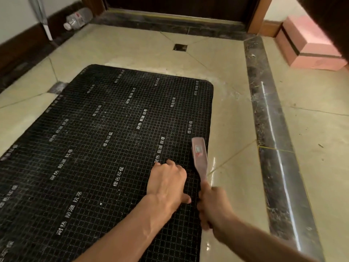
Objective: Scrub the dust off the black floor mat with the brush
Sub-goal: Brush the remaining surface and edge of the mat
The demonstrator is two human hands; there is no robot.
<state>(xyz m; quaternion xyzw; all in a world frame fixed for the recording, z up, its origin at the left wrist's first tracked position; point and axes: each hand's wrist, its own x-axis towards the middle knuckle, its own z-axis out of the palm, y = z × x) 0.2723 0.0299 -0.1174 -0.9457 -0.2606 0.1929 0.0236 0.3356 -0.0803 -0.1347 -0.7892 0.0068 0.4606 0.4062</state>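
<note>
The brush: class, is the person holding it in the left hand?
No: the right hand grips the brush by its handle, while the left hand rests on the black floor mat.

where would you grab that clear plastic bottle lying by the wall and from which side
Grip the clear plastic bottle around its ribbed middle, coming from above on the open floor side. It lies on its side against the dark baseboard, cap end pointing left, so fingers can wrap across the body.
</note>
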